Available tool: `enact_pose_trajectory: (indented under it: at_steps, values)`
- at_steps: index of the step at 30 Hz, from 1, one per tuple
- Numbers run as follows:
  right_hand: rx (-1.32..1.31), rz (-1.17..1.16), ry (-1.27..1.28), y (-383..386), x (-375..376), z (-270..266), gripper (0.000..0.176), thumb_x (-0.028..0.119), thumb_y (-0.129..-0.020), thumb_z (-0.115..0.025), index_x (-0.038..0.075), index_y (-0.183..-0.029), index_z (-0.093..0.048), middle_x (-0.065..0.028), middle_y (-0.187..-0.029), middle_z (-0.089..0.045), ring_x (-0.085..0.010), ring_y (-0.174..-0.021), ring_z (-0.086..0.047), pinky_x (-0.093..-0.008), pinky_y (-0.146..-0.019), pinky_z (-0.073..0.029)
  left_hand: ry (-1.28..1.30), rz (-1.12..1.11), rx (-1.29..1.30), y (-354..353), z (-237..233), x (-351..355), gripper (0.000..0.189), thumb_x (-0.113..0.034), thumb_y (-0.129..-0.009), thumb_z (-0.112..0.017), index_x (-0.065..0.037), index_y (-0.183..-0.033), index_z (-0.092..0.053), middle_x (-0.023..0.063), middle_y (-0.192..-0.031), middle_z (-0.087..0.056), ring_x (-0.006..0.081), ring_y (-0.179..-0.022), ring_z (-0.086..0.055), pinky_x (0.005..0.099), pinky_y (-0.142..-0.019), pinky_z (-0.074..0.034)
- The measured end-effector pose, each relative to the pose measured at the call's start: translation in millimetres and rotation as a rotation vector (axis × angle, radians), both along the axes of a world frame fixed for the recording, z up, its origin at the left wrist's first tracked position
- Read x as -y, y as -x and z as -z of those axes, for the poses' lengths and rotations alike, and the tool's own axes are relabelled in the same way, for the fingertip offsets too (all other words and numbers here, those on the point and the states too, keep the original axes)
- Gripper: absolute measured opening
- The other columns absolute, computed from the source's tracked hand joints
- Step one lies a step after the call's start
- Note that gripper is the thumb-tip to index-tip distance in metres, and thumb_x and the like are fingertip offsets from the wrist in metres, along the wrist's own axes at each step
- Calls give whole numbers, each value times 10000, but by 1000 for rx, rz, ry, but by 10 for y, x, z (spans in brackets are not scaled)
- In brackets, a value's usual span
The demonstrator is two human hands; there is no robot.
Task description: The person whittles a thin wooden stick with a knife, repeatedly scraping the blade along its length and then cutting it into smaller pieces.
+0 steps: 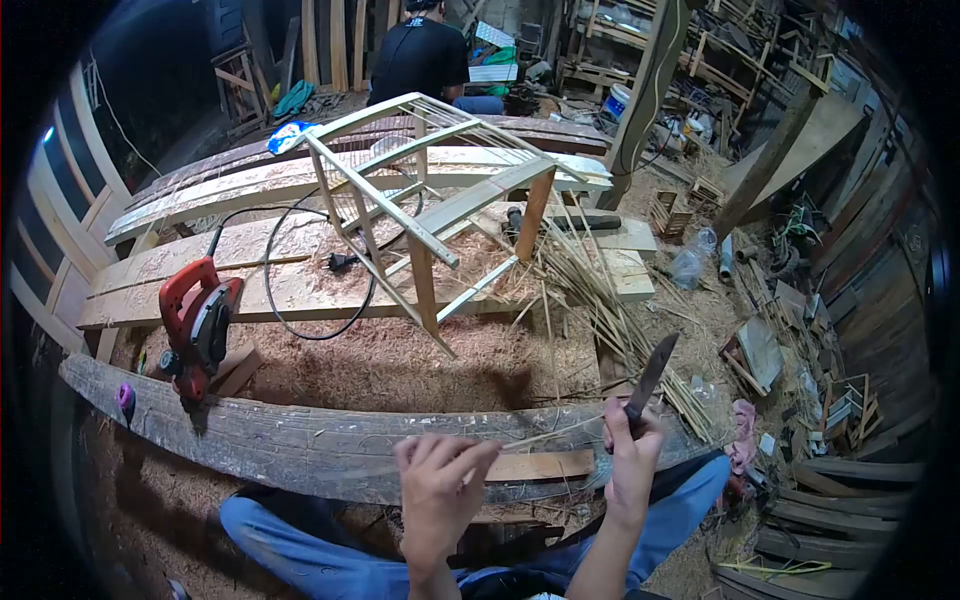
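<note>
My right hand is wrapped round the handle of a knife, its dark blade pointing up and slightly right. A thin pale strip, like split bamboo, runs from beside that hand across to my left hand, whose fingers are bent and closed on it. To the left of my left hand the strip looks smeared. Just below the strip, a short flat piece of wood lies on the weathered plank in front of my knees.
A wooden frame strung with thin sticks stands on shavings-covered boards. A red power planer with a black cord sits at left. A bundle of thin strips lies right of centre. Another person sits at the back.
</note>
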State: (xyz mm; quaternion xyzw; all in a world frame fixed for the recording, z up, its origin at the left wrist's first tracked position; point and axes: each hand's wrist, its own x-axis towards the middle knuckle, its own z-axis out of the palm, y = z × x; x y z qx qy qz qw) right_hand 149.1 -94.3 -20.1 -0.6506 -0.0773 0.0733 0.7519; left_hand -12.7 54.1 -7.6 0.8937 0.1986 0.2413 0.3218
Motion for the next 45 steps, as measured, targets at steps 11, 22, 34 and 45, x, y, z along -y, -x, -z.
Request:
enact_pose_trajectory:
  at_steps: [11,22,34,45]
  values:
    - [-306,-100,-400,565,-414,-32,201,228,-991,-668,68,-921,-568,36,-671,-406,-81,-582,-375,-265,-545,-321,279,-638,553,-129,263,14,546,-24,-810,-786,-45,-1280,-508,154,-1407,-369,305,-1316,-400,413,-1104,-342]
    - [-347,-114,-270,784,-527,7,219,258,-972,-696,58,-894,-654,65,-657,-453,-50,-549,-403,-237,-514,-331,766,-93,563,-264,326,178,163,-19,-972,-613,17,-1119,-674,115,-1088,-707,179,-1054,-646,313,-958,-482]
    - [-432,-264,-297,769,-530,76,114,82,-856,-805,48,-934,-729,56,-751,-622,-33,-644,-514,-214,-563,-395,1028,-43,885,-253,265,205,98,-96,-1028,-565,-2,-1053,-575,87,-998,-643,159,-956,-607,319,-911,-486]
    - [-329,-448,-102,753,-440,107,101,86,-859,-807,18,-909,-753,8,-792,-689,-60,-737,-605,-216,-679,-462,1005,-136,779,-213,297,124,120,-58,-1012,-586,18,-1105,-584,81,-1040,-625,137,-963,-613,287,-885,-498]
